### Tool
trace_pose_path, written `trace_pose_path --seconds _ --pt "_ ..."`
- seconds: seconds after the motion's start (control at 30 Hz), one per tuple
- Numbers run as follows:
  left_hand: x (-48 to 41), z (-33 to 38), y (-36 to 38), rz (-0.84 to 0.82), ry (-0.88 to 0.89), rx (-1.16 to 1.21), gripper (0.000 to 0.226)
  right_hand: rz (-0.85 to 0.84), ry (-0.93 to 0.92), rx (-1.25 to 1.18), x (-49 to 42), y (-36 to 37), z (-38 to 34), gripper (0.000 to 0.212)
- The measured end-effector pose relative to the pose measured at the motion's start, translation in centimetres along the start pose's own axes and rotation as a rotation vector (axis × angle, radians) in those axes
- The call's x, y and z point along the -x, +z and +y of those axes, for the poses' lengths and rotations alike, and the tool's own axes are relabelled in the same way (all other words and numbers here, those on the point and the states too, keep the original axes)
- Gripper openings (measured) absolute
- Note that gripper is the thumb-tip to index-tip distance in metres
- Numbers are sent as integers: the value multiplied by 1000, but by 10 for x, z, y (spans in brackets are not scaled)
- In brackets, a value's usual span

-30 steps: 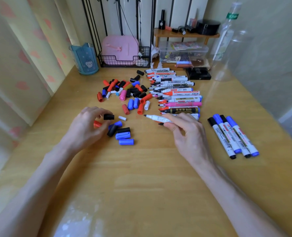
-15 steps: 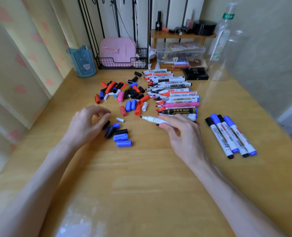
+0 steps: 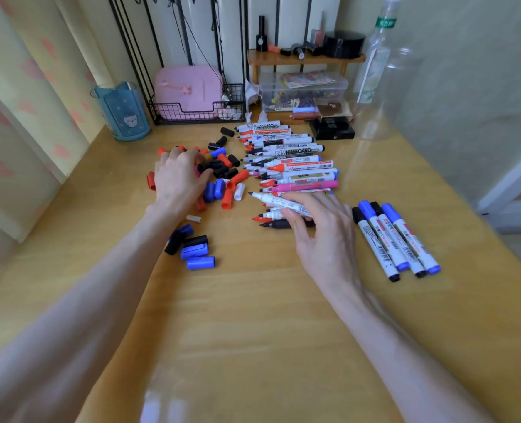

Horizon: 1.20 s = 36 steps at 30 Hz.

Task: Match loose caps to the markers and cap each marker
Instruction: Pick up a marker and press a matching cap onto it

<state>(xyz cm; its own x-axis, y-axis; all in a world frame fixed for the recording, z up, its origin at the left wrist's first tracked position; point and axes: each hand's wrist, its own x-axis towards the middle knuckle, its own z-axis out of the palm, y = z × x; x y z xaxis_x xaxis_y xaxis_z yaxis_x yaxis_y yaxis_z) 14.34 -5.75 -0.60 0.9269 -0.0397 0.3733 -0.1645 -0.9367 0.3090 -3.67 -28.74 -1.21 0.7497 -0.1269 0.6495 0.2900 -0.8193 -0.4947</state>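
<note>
On the head view, I've got the left hand (image 3: 179,175) down on the loose caps (image 3: 237,177), just left of the row of uncapped markers (image 3: 295,161). Its fingers are curled into the pile; whether it has pinched one, I cannot tell. The right hand (image 3: 320,230) is at the near end of that row, thumb and fingers wrapped round a white marker (image 3: 279,201), bare tip pointing left toward the caps. Right of the row, four capped markers (image 3: 396,236) lie side by side on the worktop (image 3: 253,300).
</note>
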Motion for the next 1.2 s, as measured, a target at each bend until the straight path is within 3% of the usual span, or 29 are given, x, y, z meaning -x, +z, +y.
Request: trace_pose_path --seconds 0.17,0.4,0.53,0.77,1.2 --pt "-3 0 6 44 -10 22 30 0 1 2 -1 2 1 18" --pt "33 -10 -49 -7 100 640 17 -20 -4 -5 0 2 -2 19" --pt "73 -22 -84 -70 138 754 17 -42 -26 -39 2 3 -7 19" --pt "131 -40 -85 -135 90 863 15 -101 -45 -84 6 8 -8 19" --pt "142 -28 -82 -215 165 815 19 -176 -127 -210 8 6 -16 21"
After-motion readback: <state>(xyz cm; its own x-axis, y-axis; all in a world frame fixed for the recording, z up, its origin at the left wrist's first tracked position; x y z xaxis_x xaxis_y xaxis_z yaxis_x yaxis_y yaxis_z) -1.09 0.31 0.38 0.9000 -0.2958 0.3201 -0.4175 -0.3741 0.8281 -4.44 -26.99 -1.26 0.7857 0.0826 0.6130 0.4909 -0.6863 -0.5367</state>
